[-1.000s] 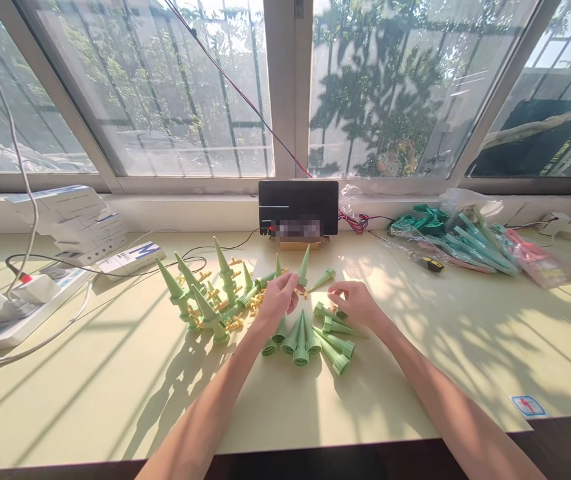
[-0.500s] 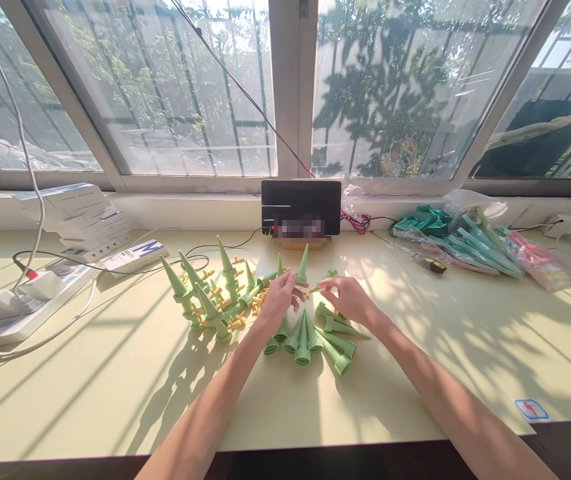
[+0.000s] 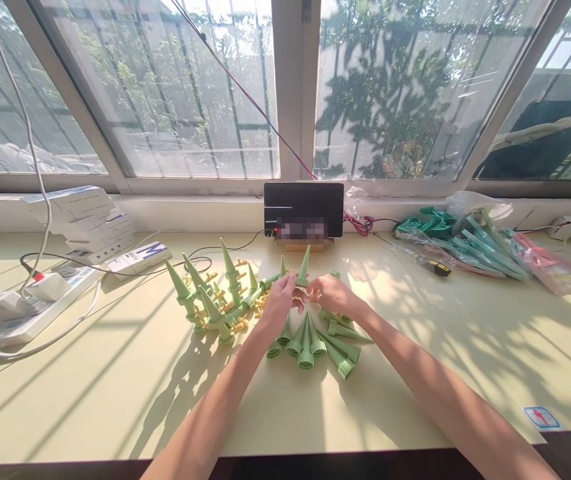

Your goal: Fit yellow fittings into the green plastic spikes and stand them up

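My left hand (image 3: 283, 299) is closed around the base of a green plastic cone-shaped spike (image 3: 304, 268), whose tip points up. Right beside that base, my right hand (image 3: 332, 295) has its fingers pinched together; what they hold is too small and covered to make out. Below my hands, loose green cones (image 3: 306, 353) lie fanned out, with their wide ends toward me. To the left of my left hand stand several upright green spikes (image 3: 210, 307) with small yellow valve-like pieces (image 3: 239, 324) among them.
A dark screen (image 3: 304, 208) on a wooden stand is at the back, below the windows. White boxes (image 3: 80, 223) and a power strip (image 3: 60, 293) with cables lie at the left. Plastic bags and green strips (image 3: 490, 250) are at the right, near a black-and-yellow item (image 3: 440, 268).
My right hand has moved left to the base of the spike, and its fingers have closed in. My left hand keeps its hold. The view has shifted slightly.
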Motion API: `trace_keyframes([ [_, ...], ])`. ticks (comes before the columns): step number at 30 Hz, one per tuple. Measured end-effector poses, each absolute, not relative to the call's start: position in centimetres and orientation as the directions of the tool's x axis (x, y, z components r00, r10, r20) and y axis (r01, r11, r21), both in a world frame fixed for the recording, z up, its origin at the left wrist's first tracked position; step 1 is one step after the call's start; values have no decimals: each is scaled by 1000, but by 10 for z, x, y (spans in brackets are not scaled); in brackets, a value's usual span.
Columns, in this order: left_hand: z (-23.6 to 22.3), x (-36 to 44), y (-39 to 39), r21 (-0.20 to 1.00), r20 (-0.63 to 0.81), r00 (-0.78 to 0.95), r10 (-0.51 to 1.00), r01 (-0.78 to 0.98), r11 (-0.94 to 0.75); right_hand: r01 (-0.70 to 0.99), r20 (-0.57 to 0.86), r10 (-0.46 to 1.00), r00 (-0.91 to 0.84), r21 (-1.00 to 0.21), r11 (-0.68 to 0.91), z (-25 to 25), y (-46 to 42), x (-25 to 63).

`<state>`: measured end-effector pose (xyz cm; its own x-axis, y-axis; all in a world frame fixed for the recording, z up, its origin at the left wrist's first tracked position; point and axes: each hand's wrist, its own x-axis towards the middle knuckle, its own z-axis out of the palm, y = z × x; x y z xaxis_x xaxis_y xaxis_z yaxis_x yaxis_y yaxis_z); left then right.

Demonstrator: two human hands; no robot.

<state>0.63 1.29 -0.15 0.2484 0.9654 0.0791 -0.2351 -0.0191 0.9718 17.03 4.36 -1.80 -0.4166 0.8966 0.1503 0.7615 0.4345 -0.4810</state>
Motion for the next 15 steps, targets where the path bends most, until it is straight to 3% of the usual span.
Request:
trace_keyframes([
  [15,-3,7,15,889,10,366,931,-429,159,706,212,862,-461,-500,501,-23,40,173],
])
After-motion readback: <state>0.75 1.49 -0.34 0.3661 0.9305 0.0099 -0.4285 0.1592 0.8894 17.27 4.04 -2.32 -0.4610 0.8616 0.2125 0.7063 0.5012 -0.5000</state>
